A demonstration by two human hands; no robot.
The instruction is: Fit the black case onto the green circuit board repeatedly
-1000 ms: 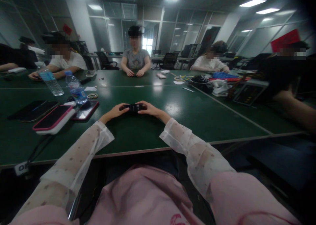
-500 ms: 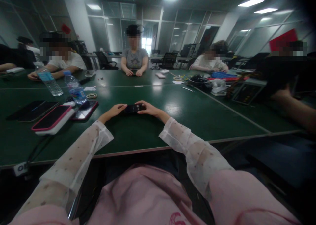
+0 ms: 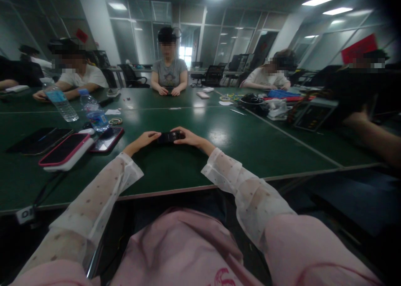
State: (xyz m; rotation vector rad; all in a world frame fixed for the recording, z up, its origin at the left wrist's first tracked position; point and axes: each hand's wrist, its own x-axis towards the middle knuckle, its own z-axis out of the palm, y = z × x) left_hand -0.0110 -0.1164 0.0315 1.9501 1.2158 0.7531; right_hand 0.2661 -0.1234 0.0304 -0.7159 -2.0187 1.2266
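Note:
Between my two hands is a dark smartphone (image 3: 167, 137), held sideways just over the green table (image 3: 175, 169). My left hand (image 3: 146, 140) grips its left end, thumb along the near side. Around its right end closes my right hand (image 3: 189, 137), with fingers at the upper edge. The screen is mostly dark, with small light marks near the right end; what it displays is too small to read. Both forearms rest over the table's front part in sheer white dotted sleeves.
Left of my hands lie a pink-edged phone on a white box (image 3: 65, 152), another phone (image 3: 108, 139) and dark phones (image 3: 40, 140). Two water bottles (image 3: 94, 112) stand behind. At right are cables (image 3: 250, 104) and a metal-cased unit (image 3: 316, 114). Several people sit around the table.
The view has shifted very slightly. My hands keep the same hold on the smartphone, and nothing on the table has visibly moved.

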